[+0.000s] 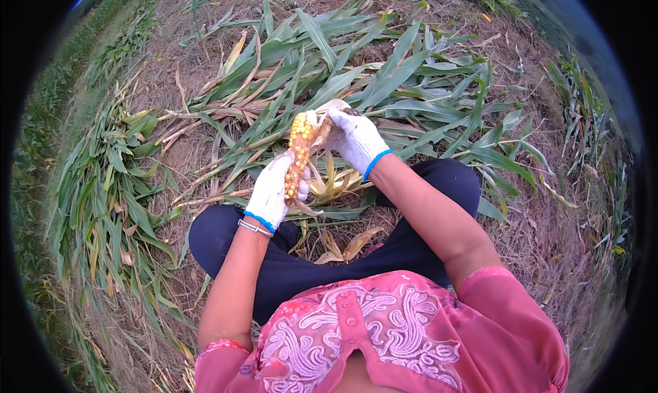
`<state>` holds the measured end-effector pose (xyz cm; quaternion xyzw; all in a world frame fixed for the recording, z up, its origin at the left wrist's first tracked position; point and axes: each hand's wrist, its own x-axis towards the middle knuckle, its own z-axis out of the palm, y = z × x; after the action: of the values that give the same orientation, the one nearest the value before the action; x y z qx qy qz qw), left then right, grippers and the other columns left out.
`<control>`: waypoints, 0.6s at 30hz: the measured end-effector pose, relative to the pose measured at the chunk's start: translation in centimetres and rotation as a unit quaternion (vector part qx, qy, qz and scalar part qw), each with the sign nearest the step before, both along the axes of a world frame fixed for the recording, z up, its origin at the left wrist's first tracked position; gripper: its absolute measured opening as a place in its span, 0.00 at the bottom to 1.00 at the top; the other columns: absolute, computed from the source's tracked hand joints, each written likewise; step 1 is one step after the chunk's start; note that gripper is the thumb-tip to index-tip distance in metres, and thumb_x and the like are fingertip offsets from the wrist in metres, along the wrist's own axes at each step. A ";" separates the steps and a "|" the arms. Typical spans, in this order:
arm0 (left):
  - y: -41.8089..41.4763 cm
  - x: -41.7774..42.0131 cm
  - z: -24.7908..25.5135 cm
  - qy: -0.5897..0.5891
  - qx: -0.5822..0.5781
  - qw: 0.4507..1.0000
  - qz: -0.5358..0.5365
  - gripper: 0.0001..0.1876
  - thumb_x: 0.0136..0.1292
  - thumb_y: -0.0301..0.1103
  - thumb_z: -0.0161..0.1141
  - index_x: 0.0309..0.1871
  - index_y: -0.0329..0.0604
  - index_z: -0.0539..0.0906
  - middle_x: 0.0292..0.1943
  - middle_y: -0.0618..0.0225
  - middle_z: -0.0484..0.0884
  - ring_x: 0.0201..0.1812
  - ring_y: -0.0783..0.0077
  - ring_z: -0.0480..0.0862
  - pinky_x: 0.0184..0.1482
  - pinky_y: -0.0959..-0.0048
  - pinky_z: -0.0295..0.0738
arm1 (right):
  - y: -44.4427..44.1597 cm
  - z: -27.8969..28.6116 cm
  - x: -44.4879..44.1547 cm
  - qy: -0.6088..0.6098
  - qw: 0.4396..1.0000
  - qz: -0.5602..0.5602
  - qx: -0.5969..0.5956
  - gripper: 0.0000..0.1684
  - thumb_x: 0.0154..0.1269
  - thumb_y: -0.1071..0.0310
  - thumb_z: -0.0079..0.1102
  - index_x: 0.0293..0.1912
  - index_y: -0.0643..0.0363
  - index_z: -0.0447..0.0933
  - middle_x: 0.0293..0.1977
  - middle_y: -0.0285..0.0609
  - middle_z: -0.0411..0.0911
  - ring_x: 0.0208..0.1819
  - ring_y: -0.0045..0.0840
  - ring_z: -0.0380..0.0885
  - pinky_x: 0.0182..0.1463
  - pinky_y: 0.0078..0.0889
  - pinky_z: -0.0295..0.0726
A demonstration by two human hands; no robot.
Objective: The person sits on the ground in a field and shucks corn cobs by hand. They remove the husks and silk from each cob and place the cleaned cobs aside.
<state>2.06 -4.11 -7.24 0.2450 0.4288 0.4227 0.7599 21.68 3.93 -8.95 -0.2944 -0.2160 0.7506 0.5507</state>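
My left hand [273,187], in a white knit glove with a blue cuff, is closed around the lower part of a corn ear [299,151]. The ear is tilted, its yellow kernels patchy with bare reddish cob between them. My right hand [354,136], gloved the same way, grips the pale and brown husk [324,128] folded back at the ear's upper end. Cut corn stalks with long green leaves [329,84] lie in a heap just beyond both hands. Dry pale husks [334,185] lie beneath them, above my crossed legs.
Another pile of leafy stalks [118,187] lies at the left, and more stalks [586,105] lie at the far right. Loose dry husks [342,249] rest between my legs. A small yellow ear [486,18] lies on the straw-covered ground at the upper right.
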 end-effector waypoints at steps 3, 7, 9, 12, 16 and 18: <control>-0.9 0.7 0.4 0.058 0.012 0.998 0.004 0.14 0.76 0.46 0.58 0.52 0.45 0.75 0.30 0.66 0.79 0.20 0.75 0.75 0.20 0.78 0.68 | 3.3 1.6 1.1 0.182 0.978 -0.099 -0.029 0.11 0.79 0.63 0.51 0.50 0.60 0.75 0.43 0.50 0.82 0.46 0.42 0.82 0.51 0.53 0.84; -2.5 1.1 -0.4 0.136 0.015 0.987 -0.082 0.14 0.76 0.45 0.59 0.52 0.47 0.77 0.29 0.65 0.81 0.21 0.74 0.78 0.22 0.78 0.70 | 11.0 -1.5 9.4 0.243 0.962 -0.113 0.047 0.16 0.80 0.57 0.47 0.38 0.55 0.75 0.28 0.41 0.76 0.26 0.31 0.76 0.30 0.36 0.81; -2.4 0.5 0.3 0.064 -0.059 0.996 -0.018 0.16 0.77 0.48 0.56 0.54 0.47 0.77 0.30 0.65 0.81 0.22 0.75 0.77 0.22 0.79 0.69 | 11.9 -0.3 10.2 0.133 0.979 -0.117 0.104 0.14 0.76 0.57 0.52 0.35 0.54 0.76 0.25 0.37 0.74 0.20 0.26 0.73 0.24 0.30 0.77; -1.2 -0.2 0.7 -0.035 -0.045 0.998 0.004 0.24 0.78 0.57 0.51 0.55 0.44 0.77 0.31 0.66 0.79 0.22 0.76 0.74 0.22 0.79 0.68 | 9.0 0.4 10.6 -0.549 0.821 0.036 0.153 0.29 0.63 0.40 0.66 0.47 0.57 0.84 0.38 0.48 0.84 0.38 0.38 0.84 0.44 0.40 0.85; -0.9 0.1 1.3 -0.027 -0.013 0.999 0.013 0.24 0.78 0.55 0.54 0.55 0.40 0.76 0.33 0.66 0.79 0.25 0.75 0.75 0.26 0.79 0.71 | 5.3 4.3 7.4 -0.798 0.523 0.124 0.272 0.43 0.57 0.38 0.71 0.64 0.55 0.78 0.59 0.51 0.80 0.60 0.45 0.80 0.65 0.43 0.78; -1.1 0.1 1.8 -0.022 -0.011 1.000 -0.014 0.22 0.77 0.50 0.57 0.57 0.39 0.76 0.35 0.65 0.80 0.26 0.75 0.76 0.27 0.79 0.71 | 4.2 6.1 6.5 -0.617 0.677 0.106 0.387 0.42 0.60 0.44 0.72 0.68 0.55 0.74 0.63 0.48 0.78 0.61 0.40 0.79 0.64 0.41 0.79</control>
<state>2.20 -5.19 -5.45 0.2336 0.4134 0.4122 0.7776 28.14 8.15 -2.88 -0.4264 -0.8079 0.3006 0.2741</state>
